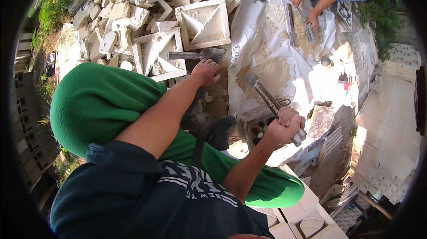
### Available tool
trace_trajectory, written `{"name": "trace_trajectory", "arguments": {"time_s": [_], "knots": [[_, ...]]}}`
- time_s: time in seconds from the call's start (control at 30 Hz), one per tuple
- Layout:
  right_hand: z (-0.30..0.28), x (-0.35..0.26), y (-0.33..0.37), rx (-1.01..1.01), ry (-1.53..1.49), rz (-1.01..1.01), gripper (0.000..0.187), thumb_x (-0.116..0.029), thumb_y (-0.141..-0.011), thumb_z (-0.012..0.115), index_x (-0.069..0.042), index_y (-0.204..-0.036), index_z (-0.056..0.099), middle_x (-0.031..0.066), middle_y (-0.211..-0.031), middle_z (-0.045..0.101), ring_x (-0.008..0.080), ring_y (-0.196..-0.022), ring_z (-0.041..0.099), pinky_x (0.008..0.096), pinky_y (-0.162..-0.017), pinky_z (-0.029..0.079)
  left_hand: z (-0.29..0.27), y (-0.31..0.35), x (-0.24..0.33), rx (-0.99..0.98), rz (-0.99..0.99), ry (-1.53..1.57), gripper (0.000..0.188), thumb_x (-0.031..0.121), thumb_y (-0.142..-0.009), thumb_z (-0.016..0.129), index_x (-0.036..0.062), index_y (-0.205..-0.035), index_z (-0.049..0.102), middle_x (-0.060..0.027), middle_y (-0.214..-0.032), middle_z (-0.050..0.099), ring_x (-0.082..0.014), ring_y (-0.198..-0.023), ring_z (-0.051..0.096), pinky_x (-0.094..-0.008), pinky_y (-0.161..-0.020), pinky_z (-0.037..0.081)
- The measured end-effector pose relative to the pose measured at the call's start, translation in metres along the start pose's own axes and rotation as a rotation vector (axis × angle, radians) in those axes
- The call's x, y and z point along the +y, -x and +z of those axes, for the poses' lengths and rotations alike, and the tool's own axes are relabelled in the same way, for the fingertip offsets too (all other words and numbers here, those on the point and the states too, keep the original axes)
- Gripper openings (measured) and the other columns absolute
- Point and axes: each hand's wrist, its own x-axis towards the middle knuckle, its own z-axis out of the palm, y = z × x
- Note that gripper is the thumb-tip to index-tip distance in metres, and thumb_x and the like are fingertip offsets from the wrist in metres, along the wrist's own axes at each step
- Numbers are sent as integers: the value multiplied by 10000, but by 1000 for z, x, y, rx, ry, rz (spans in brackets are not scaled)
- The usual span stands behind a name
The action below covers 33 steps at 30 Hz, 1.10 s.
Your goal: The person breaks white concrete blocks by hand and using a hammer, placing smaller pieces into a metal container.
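My left hand [205,72] is closed around the dark handle of a hammer [212,54]. Its long grey head, thicker at the right end, lies across just beyond my knuckles. In my right fist [287,125] is a worn, chisel-like metal bar [267,98], slanting up and left to a blunt, pale-dusted end over the white sheet. The bar's other end sticks out below my fist. Beyond the hammer sit a square cream block with a raised diagonal pattern [203,24] and a broken similar one [160,56].
Broken pale block rubble [115,30] is heaped at the far left. A dusty white sheet [242,30] bears sand-coloured powder. At the far right, another person's hands [313,20] work with tools over it. A metal mould [255,128] stands beside my boot [221,132]; pale blocks [307,208] are stacked near me.
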Motion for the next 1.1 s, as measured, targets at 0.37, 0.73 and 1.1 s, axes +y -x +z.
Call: {"name": "trace_trajectory", "arguments": {"time_s": [0.37, 0.73, 1.1], "knots": [[3, 39, -20, 33, 191, 358, 219, -84, -812, 537, -76, -642, 401, -29, -517, 354, 67, -445, 330, 228, -430, 259, -16, -1, 12, 1, 58, -99, 420, 391, -824, 546, 88, -1114, 571, -95, -1123, 583, -231, -1141, 470, -373, -993, 326], [-1, 45, -19, 87, 206, 251, 256, -70, -812, 519, -77, -600, 375, -28, -511, 369, 63, -453, 328, 234, -428, 252, -7, -6, 14, 23, 24, -110, 427, 387, -789, 589, 77, -1082, 590, -105, -1127, 586, -240, -1153, 465, -379, -987, 337], [-1, 3, -39, 259, 62, 258, 220, -116, -808, 532, -94, -629, 407, -26, -554, 393, 61, -484, 351, 219, -440, 258, -4, -8, 10, 63, 8, -123, 404, 426, -767, 604, 77, -969, 634, -82, -1074, 596, -227, -1130, 464, -373, -978, 334]]}}
